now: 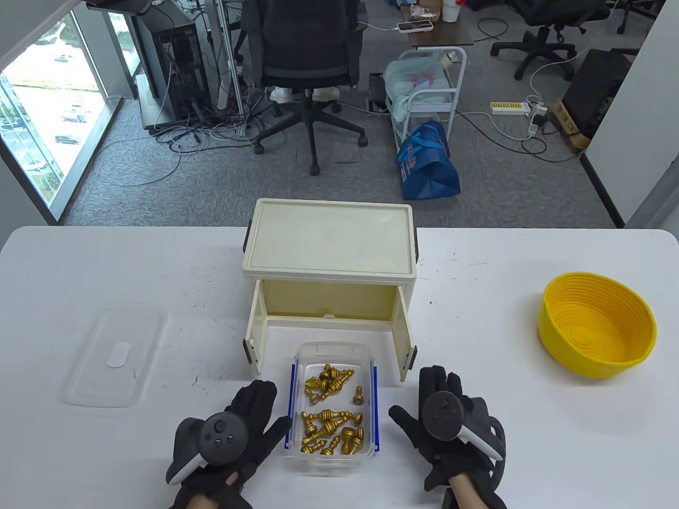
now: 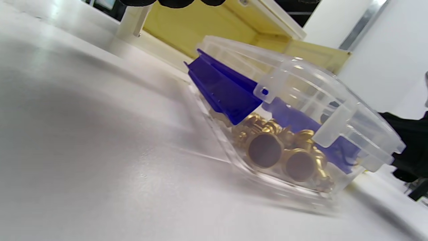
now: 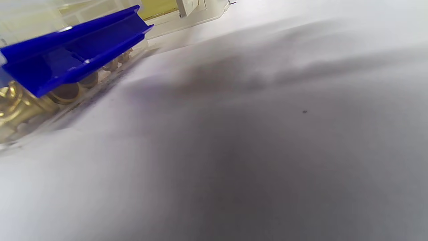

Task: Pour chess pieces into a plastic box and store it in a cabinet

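A clear plastic box (image 1: 333, 354) with blue side latches stands on the white table, holding several gold chess pieces (image 1: 331, 416). It sits just in front of the cream cabinet (image 1: 330, 241), whose two doors stand open. My left hand (image 1: 254, 419) lies flat and open on the table just left of the box, its thumb near the box's left wall. My right hand (image 1: 424, 408) lies open just right of the box, not touching it. The box (image 2: 301, 100) and pieces (image 2: 265, 150) show close in the left wrist view, and the blue latch (image 3: 73, 57) in the right wrist view.
The box's clear lid (image 1: 114, 358) lies on the table at the left. An empty yellow bowl (image 1: 597, 331) stands at the right. The table's far edge runs behind the cabinet, with office chairs and cables on the floor beyond.
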The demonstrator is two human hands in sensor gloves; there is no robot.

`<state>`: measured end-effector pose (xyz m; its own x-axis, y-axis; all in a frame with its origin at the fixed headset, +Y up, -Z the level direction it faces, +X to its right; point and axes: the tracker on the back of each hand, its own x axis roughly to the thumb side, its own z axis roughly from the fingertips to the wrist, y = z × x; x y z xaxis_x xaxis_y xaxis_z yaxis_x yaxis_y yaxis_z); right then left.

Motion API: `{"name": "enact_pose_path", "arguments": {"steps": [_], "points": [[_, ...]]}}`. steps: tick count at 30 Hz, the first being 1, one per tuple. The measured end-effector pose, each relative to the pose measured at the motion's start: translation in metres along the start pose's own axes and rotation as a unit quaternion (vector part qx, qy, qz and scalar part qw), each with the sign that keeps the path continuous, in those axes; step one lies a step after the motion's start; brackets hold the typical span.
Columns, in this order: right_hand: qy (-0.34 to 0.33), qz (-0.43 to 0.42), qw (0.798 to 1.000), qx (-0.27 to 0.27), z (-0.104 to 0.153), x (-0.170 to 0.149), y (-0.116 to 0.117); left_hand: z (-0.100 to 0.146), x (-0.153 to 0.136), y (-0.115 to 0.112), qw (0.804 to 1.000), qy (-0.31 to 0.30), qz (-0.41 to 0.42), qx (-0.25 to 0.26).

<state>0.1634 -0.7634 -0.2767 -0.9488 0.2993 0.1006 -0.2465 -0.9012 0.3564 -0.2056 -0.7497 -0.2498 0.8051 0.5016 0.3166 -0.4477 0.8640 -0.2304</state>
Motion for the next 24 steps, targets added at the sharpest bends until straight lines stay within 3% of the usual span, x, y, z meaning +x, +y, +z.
{"name": "enact_pose_path", "arguments": {"steps": [5,10,16,20,24], "points": [[0.010,0.010,1.000,0.006,0.000,-0.003,0.004,0.013,0.027,0.038,0.996,-0.045,0.002,0.073],[0.013,0.007,1.000,0.020,-0.004,-0.004,0.007,0.015,0.025,0.099,0.991,0.002,-0.038,0.125],[0.014,0.009,1.000,0.025,-0.004,-0.004,0.008,-0.003,-0.030,0.146,0.979,0.131,-0.009,0.157],[0.013,0.005,1.000,0.025,-0.004,-0.004,0.007,-0.021,-0.084,0.147,0.960,0.245,-0.030,0.133],[0.011,0.000,1.000,0.028,-0.004,-0.006,0.008,-0.035,-0.120,0.135,0.917,0.343,-0.167,0.115]]}}
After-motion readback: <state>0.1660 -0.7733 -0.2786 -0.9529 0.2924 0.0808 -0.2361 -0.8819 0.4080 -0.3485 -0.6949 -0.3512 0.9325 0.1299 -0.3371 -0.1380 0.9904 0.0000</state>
